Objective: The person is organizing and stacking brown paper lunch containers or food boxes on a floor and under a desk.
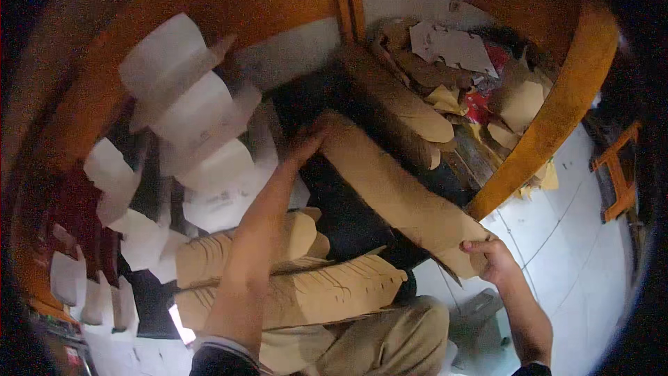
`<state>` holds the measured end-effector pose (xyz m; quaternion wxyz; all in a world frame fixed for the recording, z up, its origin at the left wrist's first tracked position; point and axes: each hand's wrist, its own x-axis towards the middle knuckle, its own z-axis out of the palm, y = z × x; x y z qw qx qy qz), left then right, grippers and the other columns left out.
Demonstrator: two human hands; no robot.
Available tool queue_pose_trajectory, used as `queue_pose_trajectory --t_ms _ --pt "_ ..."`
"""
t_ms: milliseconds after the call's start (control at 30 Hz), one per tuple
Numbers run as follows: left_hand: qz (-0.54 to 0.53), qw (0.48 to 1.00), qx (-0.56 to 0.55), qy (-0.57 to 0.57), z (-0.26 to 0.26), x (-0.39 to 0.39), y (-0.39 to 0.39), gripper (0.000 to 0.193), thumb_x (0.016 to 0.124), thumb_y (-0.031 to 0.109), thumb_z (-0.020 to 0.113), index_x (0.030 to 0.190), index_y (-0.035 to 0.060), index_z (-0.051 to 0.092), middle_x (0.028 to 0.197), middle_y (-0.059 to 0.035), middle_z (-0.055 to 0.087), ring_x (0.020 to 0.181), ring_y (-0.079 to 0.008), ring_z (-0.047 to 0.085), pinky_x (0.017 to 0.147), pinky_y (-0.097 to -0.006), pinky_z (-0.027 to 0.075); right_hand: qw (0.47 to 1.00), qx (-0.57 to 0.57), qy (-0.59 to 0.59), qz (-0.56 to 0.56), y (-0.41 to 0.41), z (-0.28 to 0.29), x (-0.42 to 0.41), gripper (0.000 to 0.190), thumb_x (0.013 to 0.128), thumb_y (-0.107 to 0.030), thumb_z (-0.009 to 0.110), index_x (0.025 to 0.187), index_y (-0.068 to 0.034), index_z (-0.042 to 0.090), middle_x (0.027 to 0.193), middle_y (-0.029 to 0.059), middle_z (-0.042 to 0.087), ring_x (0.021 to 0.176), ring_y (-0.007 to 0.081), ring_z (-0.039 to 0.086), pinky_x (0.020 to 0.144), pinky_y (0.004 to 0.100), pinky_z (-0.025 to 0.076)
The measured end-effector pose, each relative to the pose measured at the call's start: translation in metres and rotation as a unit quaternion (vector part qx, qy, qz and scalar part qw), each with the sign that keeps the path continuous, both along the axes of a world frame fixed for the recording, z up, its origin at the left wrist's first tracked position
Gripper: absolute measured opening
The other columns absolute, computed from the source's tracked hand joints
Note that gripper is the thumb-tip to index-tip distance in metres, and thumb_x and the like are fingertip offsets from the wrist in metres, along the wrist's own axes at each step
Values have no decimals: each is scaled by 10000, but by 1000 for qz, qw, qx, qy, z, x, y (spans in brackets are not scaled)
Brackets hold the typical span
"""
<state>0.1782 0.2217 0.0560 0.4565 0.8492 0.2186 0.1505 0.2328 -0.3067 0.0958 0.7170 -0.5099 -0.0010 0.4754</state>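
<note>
A long, narrow piece of brown cardboard (391,196) slants across the middle of the view. My right hand (496,260) pinches its near right end, thumb on top and the other fingers beneath. At the far left end is my left hand (309,142), reaching forward; its fingers are blurred and dim but appear to hold the edge there. Under my left forearm lies a pile of flat cardboard pieces (349,287) with slits and small slots, just above my lap. Behind that pile, more cardboard (300,235) with rounded ends sits partly hidden by the forearm.
White folded card pieces (209,104) stand in overlapping rows at left. Beyond the held strip lie stacked brown strips (407,109) and a heap of scraps with a torn white sheet (451,47). A curved-looking wooden edge (553,115) borders the heap. White floor tiles (563,250) show at right.
</note>
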Motion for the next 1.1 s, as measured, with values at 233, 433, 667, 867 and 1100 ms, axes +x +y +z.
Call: queue_pose_trajectory --t_ms 233,433,667,867,1100 --pt "37 976 -214 29 18 -18 -63 955 841 681 622 1477 8 383 1410 -184 512 1313 -357 483 996 -514 479 999 -43 -21 -26 -15 1 -7 488 795 -7 730 1260 12 580 1123 142 683 1002 284 677 887 422 554" --pt "63 946 -287 -136 51 -61 -90 827 914 670 529 1528 148 342 1530 -90 397 1393 -298 377 1087 -491 375 985 -29 -161 -50 -60 47 -24 569 727 -13 811 1256 -5 600 1136 94 699 994 217 680 883 354 547" --pt "24 894 -400 -200 182 -160 -234 552 979 443 511 1365 48 503 1362 -121 562 1293 -252 503 1100 -448 377 874 -236 -408 -119 -202 135 -85 525 682 9 840 1165 30 634 1041 113 709 919 197 672 796 352 566" --pt "-165 814 -504 -236 133 -154 -382 546 963 237 502 1466 45 411 1455 -107 456 1371 -225 408 1158 -377 296 748 -445 -440 -222 -378 120 -200 330 807 -86 721 1094 64 656 961 99 708 863 191 663 750 347 570" --pt "-234 858 -450 -78 23 -88 -480 517 961 253 551 1436 60 481 1427 -121 505 1329 -213 453 1128 -336 311 814 -419 -271 -297 -434 31 -336 454 821 -25 708 1253 26 580 1205 108 648 1057 203 610 863 366 541"
